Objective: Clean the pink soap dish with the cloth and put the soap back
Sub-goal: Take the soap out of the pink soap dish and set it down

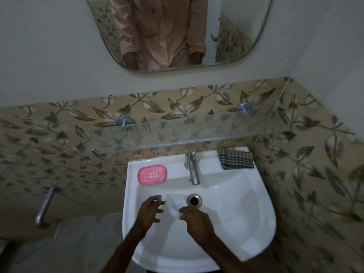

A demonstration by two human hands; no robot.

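The pink soap dish (152,174) lies empty on the left ledge of the white sink (246,203), its slotted bottom showing. A white soap bar (175,204) is over the basin just left of the drain (194,200). My right hand (195,220) pinches the soap's near end with its fingertips. My left hand (150,210) hovers beside the soap with fingers spread and holds nothing. A folded dark checked cloth (235,159) rests on the sink's back right corner, away from both hands.
A chrome tap (192,168) stands at the back middle of the sink. Above it a glass shelf (177,133) juts out from the leaf-patterned tiles. A mirror (177,32) hangs higher on the wall. A metal pipe (45,205) sticks out at the left.
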